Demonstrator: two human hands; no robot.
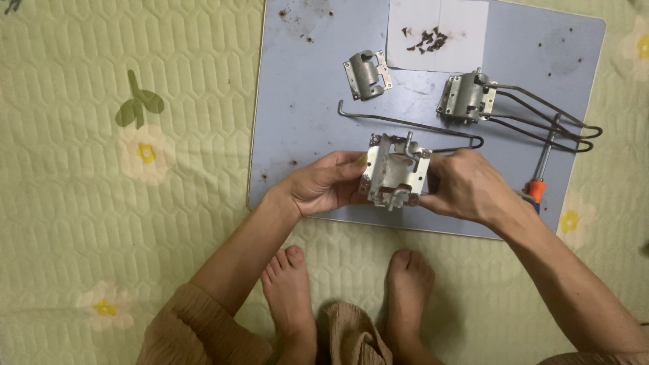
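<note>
A metal bracket assembly [397, 170] is gripped from both sides, held just above the near edge of the blue board [304, 135]. The left hand [324, 184] is clenched on the bracket's left side, thumb laid along the plate's edge, fingers hidden underneath. The right hand [466, 186] is clenched on the right side, knuckles toward the camera; fingertips can't be seen. The assy is a square-ish galvanized plate w/ bent tabs and a small pin sticking up at the centre.

Just behind the bracket, a long bent wire rod [405, 125] is laid across the board, its left end hooked upward. Further back left, a smaller curved metal clip plate [367, 74] is seen lying alone. To the right, a 2nd bracket [465, 96] is seen w/ a looped wire handle [547, 118] attached, reaching toward the board's right edge. A screwdriver [541, 172] w/ an orange handle is laid near the right wrist, tip pointing away. At the far edge, a white paper sheet [438, 34] is seen carrying dark rusty flakes [426, 39].

The board is rust-spotted and rests on a quilted green floor mat [135, 203] w/ flower print. 2 bare feet [291, 284] are planted on the mat just short of the board.
</note>
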